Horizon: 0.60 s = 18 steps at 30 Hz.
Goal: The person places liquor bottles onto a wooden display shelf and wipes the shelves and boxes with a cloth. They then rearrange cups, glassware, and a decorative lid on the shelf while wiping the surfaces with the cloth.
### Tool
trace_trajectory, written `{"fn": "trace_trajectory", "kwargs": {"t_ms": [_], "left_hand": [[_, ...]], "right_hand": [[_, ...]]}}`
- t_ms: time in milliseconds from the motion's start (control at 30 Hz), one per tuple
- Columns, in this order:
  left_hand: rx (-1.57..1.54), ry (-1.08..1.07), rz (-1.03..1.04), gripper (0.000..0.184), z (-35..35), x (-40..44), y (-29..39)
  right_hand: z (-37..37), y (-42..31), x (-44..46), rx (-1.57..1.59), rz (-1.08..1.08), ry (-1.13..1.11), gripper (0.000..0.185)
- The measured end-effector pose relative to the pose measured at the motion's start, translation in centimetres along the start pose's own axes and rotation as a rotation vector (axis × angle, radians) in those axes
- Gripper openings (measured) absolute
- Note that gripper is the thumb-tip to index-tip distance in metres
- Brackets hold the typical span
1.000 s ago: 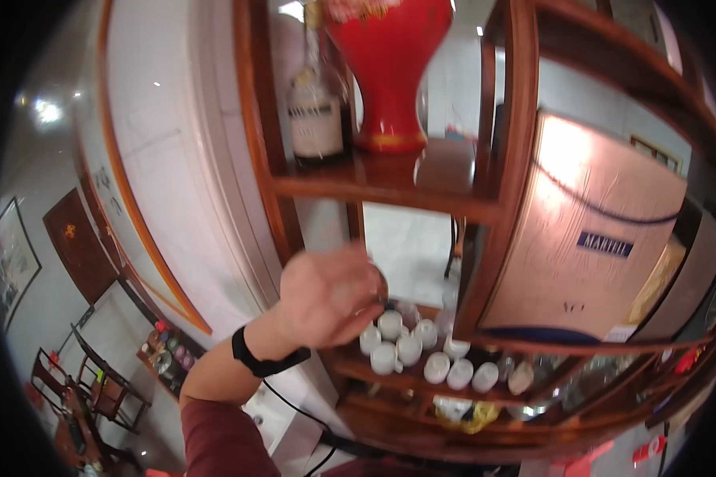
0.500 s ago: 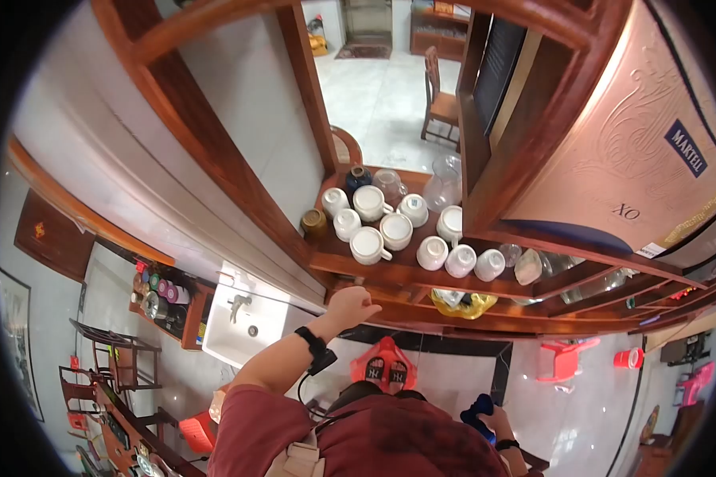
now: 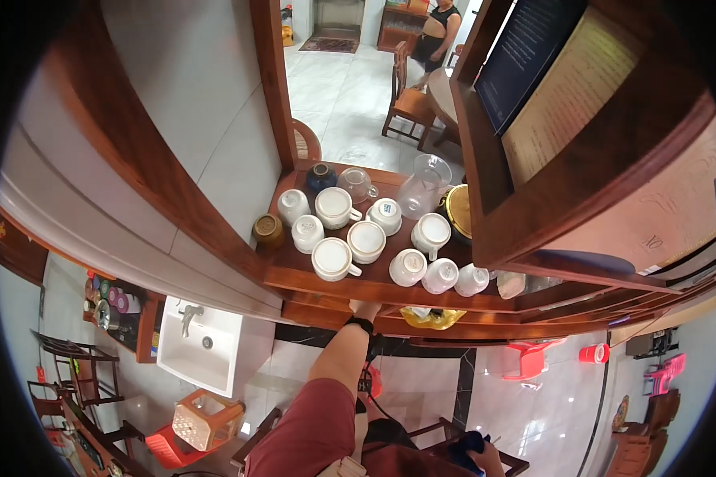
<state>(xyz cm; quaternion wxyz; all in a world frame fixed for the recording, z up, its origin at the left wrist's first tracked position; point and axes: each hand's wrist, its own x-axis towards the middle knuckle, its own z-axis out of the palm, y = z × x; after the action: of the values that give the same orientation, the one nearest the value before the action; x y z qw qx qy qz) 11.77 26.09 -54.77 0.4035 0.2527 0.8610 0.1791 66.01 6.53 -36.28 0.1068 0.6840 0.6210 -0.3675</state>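
Observation:
My left hand reaches in under the front edge of the wooden shelf; its fingers are hidden there. Low at my right side, my right hand is closed on a dark blue cloth. Above my left hand, several white mugs stand upside down on the shelf with small white cups. A brown cup, a dark blue cup, a clear glass mug and a glass jug are among them.
A yellow plastic bag lies on the lower shelf to the right of my left hand. Wooden posts frame the opening. Below left are a white sink and a stool. A person stands beyond the opening.
My left hand has gone from in front of the shelf edge to beneath it. My view has shifted, and a person has come into sight in the far room. The cloth stays in my right hand.

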Motion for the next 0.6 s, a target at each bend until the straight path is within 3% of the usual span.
{"fn": "trace_trajectory", "kwargs": {"t_ms": [100,233,300,433,500,533,600], "left_hand": [[-0.027,0.033,0.073,0.059,3.9,3.2,-3.1],[-0.077,0.09,0.163,0.057,8.1,8.0,-6.0],[-0.1,-0.003,0.162,0.059,9.1,9.4,-6.7],[-0.48,-0.01,0.253,0.053,7.0,6.3,-6.5],[0.093,0.225,0.175,0.043,3.4,2.4,-3.9],[0.101,0.223,0.161,0.043,1.5,0.8,-3.3],[-0.216,0.189,0.208,0.046,-1.1,-1.3,-2.9]], "right_hand": [[1.0,5.0,0.3,-0.107,-0.005,-0.018,0.053],[1.1,6.4,-1.5,-0.07,-0.073,-0.044,0.056],[1.2,6.6,-2.0,-0.071,-0.089,-0.057,0.057],[1.1,6.6,-2.0,-0.088,-0.154,-0.043,0.059],[1.3,6.7,-1.8,-0.096,-0.143,-0.035,0.059],[1.0,6.4,-1.2,-0.09,-0.106,-0.032,0.059],[-0.3,5.2,0.4,0.025,-0.065,-0.043,0.052]]}}
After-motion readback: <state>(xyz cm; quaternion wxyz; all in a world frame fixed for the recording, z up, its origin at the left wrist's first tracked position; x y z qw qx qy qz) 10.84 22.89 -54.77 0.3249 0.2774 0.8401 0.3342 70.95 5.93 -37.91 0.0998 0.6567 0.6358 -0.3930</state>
